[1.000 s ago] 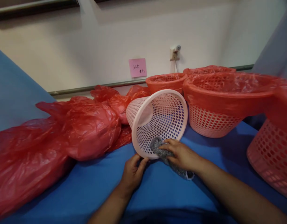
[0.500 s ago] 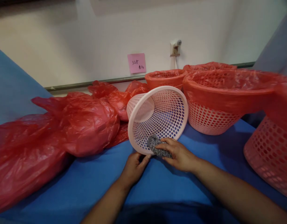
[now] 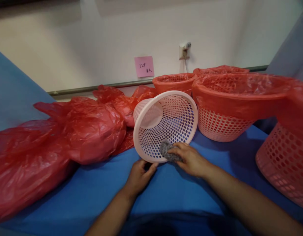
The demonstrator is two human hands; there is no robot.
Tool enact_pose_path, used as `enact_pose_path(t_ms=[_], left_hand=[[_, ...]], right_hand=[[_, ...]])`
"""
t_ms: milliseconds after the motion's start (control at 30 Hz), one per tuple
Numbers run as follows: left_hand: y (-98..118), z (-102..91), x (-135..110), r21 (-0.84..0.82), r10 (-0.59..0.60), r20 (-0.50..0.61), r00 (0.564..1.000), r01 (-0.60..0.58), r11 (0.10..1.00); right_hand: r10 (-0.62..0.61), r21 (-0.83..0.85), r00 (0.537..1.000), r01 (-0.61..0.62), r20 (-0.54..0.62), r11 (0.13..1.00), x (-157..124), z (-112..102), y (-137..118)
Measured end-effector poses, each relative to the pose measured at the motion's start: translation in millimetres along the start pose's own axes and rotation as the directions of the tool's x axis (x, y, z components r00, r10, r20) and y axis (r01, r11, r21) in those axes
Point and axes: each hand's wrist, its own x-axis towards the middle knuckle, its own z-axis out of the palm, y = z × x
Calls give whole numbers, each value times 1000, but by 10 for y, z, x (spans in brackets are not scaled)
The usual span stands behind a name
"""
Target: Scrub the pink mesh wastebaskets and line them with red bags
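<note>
A pale pink perforated basket (image 3: 151, 108) lies on its side on the blue table cover (image 3: 92, 196), its mouth facing me. My left hand (image 3: 139, 175) grips the lower rim of the basket with closed fingers. My right hand (image 3: 190, 159) presses a grey cloth (image 3: 167, 151) against the inside of the basket just within the rim, fingers closed over the cloth.
Crumpled red plastic bags (image 3: 75, 131) are heaped to the left. Three baskets lined with red bags (image 3: 240, 98) stand behind and to the right, and another pink basket (image 3: 284, 164) is at the far right. A pink note (image 3: 144, 66) and a socket (image 3: 184, 50) are on the wall.
The grey cloth has been gathered from hanging over the rim to bunched inside the basket. The basket has rolled slightly left, and both hands shifted a little with it.
</note>
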Motion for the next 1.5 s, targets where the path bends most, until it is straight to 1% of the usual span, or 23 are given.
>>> enact_pose_path(t_ms=[67,100,133,200,267,333,400,467,500,567,667,733,833,900,967,1000,1067,1100,1167,1233,1300,1367,1500], left_hand=[[0,27,11,-20,-5,80,997,7,1000],[-1,27,7,-20,0,68,998,1,1000],[-1,18,-2,-20,4,19,1000,-4,1000],[0,-25,-32,-29,-4,-153,988,-1,1000],[4,-78,-60,-54,-23,-349,937,5,999],[11,-114,-71,-73,-28,-454,890,-6,997],[17,-112,-61,-65,-13,-392,920,-14,998],[20,-73,-34,-35,-18,-203,979,12,999],[19,-46,-19,-9,-32,-105,994,31,999],[17,6,5,17,-68,25,997,67,998],[18,26,3,-38,-72,78,994,75,996],[22,-7,-25,-63,-47,24,999,48,997],[26,-77,-78,-28,-8,-215,977,2,1000],[22,-105,-97,-15,13,-367,930,-19,1000],[17,-107,-93,-26,18,-410,912,-31,999],[17,-98,-82,-34,12,-379,925,-27,999],[24,-68,-52,-43,-18,-237,971,8,999],[31,-49,-37,-34,-37,-139,990,32,999],[45,-10,-13,7,-59,36,998,59,998],[48,22,0,41,-59,134,989,54,998],[37,41,8,41,-50,160,986,44,998],[15,52,19,29,-56,153,987,52,998],[-26,65,43,-33,-73,112,991,77,996]], right_hand=[[-97,119,995,93,26,988,4,43,-34],[-110,139,993,104,35,985,8,41,-29],[-96,122,995,90,41,988,13,24,-8],[22,-23,1000,-22,22,1000,24,-48,69],[188,-226,979,-200,-74,953,30,-136,162],[293,-349,938,-341,-185,873,31,-196,228],[300,-343,934,-352,-196,871,28,-196,242],[228,-248,966,-252,-123,935,24,-141,204],[166,-175,983,-177,-79,968,22,-101,170],[27,-9,999,-27,-20,1000,20,-20,89],[-94,201,996,89,11,975,27,54,-6],[-102,216,994,91,37,972,36,49,-15],[35,-28,998,-34,45,999,40,-44,50],[195,-251,980,-199,-39,947,32,-135,114],[302,-381,940,-340,-157,860,24,-204,167],[321,-400,927,-374,-194,837,21,-219,185],[306,-358,934,-355,-185,864,19,-202,198],[277,-304,949,-312,-152,900,20,-173,192],[173,-151,982,-182,-72,972,23,-93,155],[67,20,997,-66,-24,998,25,-17,95],[-1,165,1000,0,7,986,23,24,33],[-18,249,998,4,57,969,15,23,-15],[13,200,982,-52,191,978,-31,-28,-80]])
